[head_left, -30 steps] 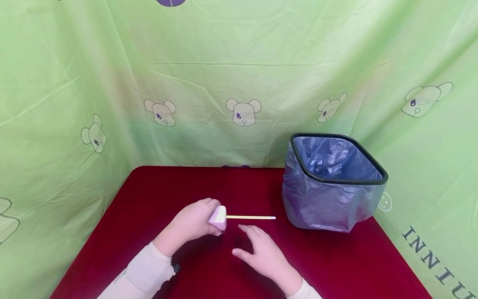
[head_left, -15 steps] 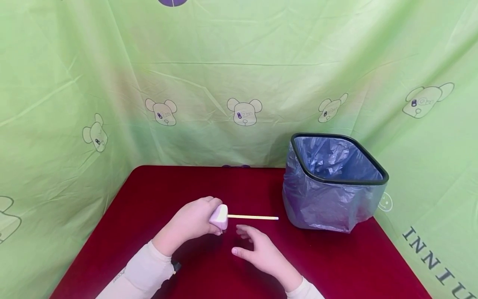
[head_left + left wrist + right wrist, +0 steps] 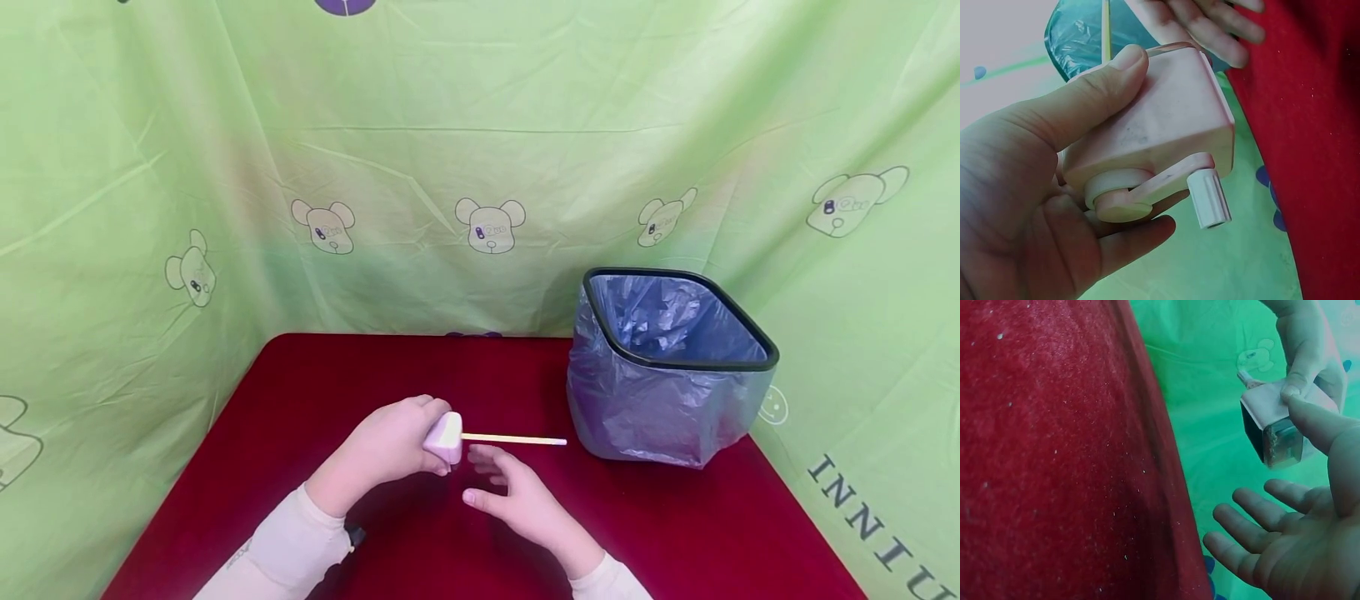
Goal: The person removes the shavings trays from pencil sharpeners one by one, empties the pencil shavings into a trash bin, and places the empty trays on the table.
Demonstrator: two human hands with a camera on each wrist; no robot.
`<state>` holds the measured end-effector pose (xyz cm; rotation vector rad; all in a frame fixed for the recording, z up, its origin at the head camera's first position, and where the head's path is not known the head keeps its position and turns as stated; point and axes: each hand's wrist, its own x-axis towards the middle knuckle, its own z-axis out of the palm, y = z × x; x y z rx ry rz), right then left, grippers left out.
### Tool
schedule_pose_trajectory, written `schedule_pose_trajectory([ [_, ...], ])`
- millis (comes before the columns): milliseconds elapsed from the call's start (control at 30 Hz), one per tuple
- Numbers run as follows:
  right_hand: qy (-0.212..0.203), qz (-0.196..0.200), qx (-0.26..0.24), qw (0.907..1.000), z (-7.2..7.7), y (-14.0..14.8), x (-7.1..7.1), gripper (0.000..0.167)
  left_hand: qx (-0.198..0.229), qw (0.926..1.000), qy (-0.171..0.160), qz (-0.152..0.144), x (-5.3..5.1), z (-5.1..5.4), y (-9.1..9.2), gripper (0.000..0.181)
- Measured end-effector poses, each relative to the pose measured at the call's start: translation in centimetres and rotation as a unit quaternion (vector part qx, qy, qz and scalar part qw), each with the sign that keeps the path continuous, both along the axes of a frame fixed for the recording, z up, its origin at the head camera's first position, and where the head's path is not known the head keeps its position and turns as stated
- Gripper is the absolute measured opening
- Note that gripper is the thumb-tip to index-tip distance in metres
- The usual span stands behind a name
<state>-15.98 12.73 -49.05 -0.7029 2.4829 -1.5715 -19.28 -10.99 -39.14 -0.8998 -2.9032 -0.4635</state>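
Note:
My left hand (image 3: pixel 390 442) grips a pale pink hand-crank pencil sharpener (image 3: pixel 444 439) over the table. Its crank, with a white ribbed knob (image 3: pixel 1209 199), shows in the left wrist view, with the thumb across the body. A thin yellow pencil (image 3: pixel 517 439) sticks out of the sharpener toward the right. In the right wrist view, a see-through shavings drawer (image 3: pixel 1284 444) with dark bits inside is visible. My right hand (image 3: pixel 525 504) hovers just right of the sharpener, fingers spread and slightly bent, holding nothing.
A bin (image 3: pixel 667 408) lined with a bluish plastic bag, black-rimmed, stands at the table's right rear. The table (image 3: pixel 352 367) has a dark red cover. Green cloth (image 3: pixel 405 167) with bear prints hangs around the back and sides.
The sharpener and the pencil have shifted slightly right, and the pencil's free end tips a little lower. My right hand has edged slightly left, closer to the sharpener.

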Motion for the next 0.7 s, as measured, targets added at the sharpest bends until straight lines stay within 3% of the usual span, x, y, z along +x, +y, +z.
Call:
schedule_pose_trajectory([
  [267, -0.005, -0.013, -0.042, 0.999, 0.0, -0.4, -0.2, 0.056, -0.003, 0.9999, -0.009, -0.004, 0.6, 0.5, 0.3, 0.068],
  [700, -0.007, -0.02, -0.059, 0.9981, 0.3, -0.6, -0.2, 0.066, -0.005, 0.9997, -0.001, -0.025, 1.3, 1.2, 0.7, 0.063],
])
